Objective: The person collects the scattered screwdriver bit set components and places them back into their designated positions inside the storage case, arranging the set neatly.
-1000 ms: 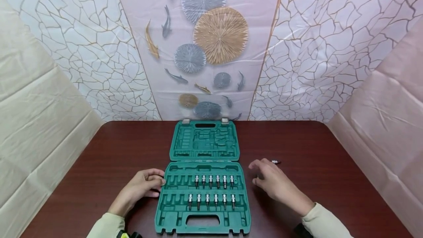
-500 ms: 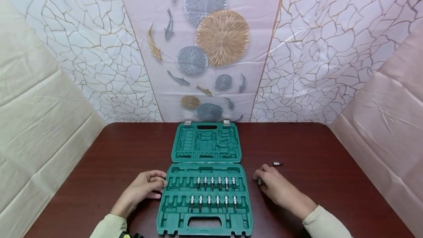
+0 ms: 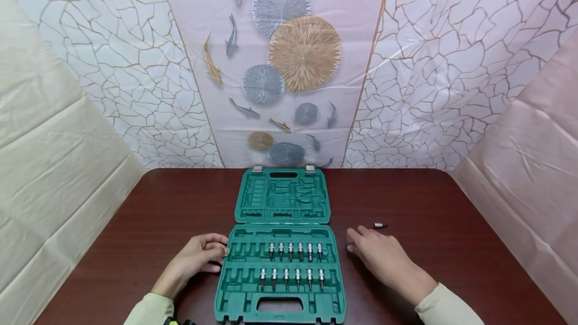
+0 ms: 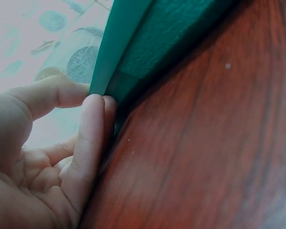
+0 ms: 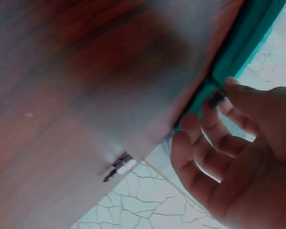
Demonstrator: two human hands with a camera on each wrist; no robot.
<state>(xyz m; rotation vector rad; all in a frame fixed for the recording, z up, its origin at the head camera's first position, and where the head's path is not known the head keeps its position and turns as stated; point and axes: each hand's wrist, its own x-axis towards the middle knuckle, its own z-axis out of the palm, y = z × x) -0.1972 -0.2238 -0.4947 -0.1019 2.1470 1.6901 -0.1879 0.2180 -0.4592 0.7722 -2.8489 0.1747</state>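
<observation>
A green tool case [image 3: 278,310] lies open on the table, with bit sockets [image 3: 286,277] standing in two rows of its slots. My left hand [image 3: 194,260] holds the case's left edge; in the left wrist view the thumb and fingertips [image 4: 92,102] meet at the rim. To the right of the case, my right hand [image 3: 381,260] is low over the table. In the right wrist view, its thumb and fingers pinch a small dark bit socket [image 5: 217,98], mostly covered by the fingers. Another bit socket [image 3: 379,225] lies loose on the table just beyond that hand.
The case's lid [image 3: 282,194] lies folded back toward the rear, with moulded recesses and two metal latches. Dark red-brown table [image 3: 180,199] surrounds the case. Patterned cloth [image 3: 302,54] hangs behind, and pale cloth walls rise at both sides.
My right hand has lowered and turned over slightly, its fingers drawing together, and the loose bit socket behind it shows more fully. The left hand stays on the case edge. The head view shifted a little.
</observation>
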